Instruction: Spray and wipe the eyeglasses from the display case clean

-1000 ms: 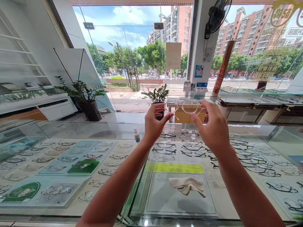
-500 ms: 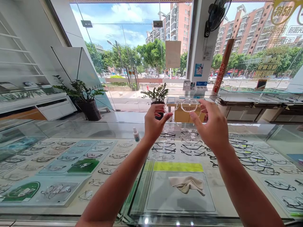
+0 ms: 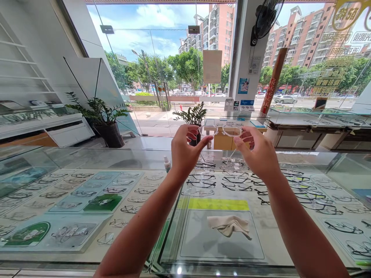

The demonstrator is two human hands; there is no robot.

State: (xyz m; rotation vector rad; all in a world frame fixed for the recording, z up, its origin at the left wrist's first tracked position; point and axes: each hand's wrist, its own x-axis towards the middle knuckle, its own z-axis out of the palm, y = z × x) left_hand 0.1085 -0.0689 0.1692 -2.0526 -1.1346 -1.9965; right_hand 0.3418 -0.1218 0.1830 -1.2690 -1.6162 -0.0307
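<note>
A pair of clear-framed eyeglasses point(image 3: 232, 131) is held up above the glass counter, its lenses facing me and its thin temples slanting down. My left hand point(image 3: 187, 150) pinches the left side of the frame between thumb and fingers. On the other side, my right hand point(image 3: 257, 151) grips the right edge the same way. Below them, a crumpled beige cleaning cloth point(image 3: 230, 226) lies on a pale rectangular mat point(image 3: 199, 243) on the counter.
Rows of eyeglasses point(image 3: 236, 181) fill the glass display counter point(image 3: 139, 154). A small spray bottle point(image 3: 167, 164) stands left of my hands. Farther off are potted plants point(image 3: 108, 131), a wall fan point(image 3: 265, 17) and large windows onto a street.
The eyeglasses have turned from a tilted angle to nearly level and square to me. My left hand has shifted slightly left; both hands keep their hold.
</note>
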